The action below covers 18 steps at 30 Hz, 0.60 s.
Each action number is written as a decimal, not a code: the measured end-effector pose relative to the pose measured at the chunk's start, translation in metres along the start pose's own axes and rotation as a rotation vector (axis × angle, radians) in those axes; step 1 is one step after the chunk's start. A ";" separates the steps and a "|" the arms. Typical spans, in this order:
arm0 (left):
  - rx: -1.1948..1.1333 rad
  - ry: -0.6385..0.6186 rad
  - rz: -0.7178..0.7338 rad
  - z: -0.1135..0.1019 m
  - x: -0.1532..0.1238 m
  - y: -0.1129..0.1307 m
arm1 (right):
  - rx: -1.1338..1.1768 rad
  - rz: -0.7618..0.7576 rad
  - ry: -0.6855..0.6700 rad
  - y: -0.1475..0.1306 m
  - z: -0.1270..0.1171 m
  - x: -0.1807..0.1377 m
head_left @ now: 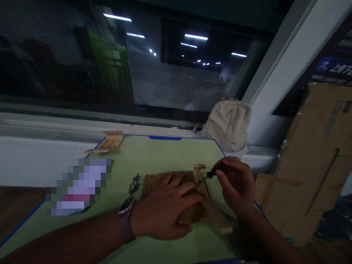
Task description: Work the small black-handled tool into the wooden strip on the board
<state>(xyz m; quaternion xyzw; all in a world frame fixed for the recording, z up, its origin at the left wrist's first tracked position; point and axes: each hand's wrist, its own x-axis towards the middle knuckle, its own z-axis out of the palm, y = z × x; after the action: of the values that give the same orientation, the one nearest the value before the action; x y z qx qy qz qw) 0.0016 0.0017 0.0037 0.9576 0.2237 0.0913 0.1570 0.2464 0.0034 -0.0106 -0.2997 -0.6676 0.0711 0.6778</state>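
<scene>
My right hand [238, 183] is closed around the dark handle of a screwdriver [213, 172]. Its shaft points down and left to a light wooden piece [217, 214] with a curved upper end. Spread out flat, my left hand [167, 205] presses on a brown, tape-like shiny slab [151, 182], its fingertips reaching the wooden piece. A watch is on the left wrist. Whether the screwdriver tip sits in a screw is too small to tell. Left of the slab lies a small heap of screws [134, 184].
Another curved wooden piece [110, 141] rests at the back left corner of the green table [137, 154]. A blurred-out flat item [82, 187] lies on the left. Behind stand a beige backpack [229, 123] and a window; a large cardboard sheet [316, 161] leans at right.
</scene>
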 end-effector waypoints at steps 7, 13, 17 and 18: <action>-0.006 0.013 0.010 0.002 -0.001 -0.002 | -0.159 -0.066 -0.085 0.000 -0.006 0.000; 0.001 -0.004 -0.003 0.001 0.000 -0.001 | -0.051 0.006 -0.146 0.003 -0.004 -0.007; 0.003 0.015 0.008 0.002 -0.001 -0.002 | -0.035 0.002 -0.163 0.001 -0.004 -0.006; 0.006 0.020 0.008 0.002 -0.001 -0.002 | -0.021 0.005 -0.167 -0.001 -0.004 -0.005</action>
<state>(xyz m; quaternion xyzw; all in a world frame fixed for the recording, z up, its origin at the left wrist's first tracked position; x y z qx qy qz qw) 0.0002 0.0021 0.0012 0.9580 0.2217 0.1010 0.1516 0.2494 -0.0008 -0.0146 -0.3016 -0.7218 0.0904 0.6163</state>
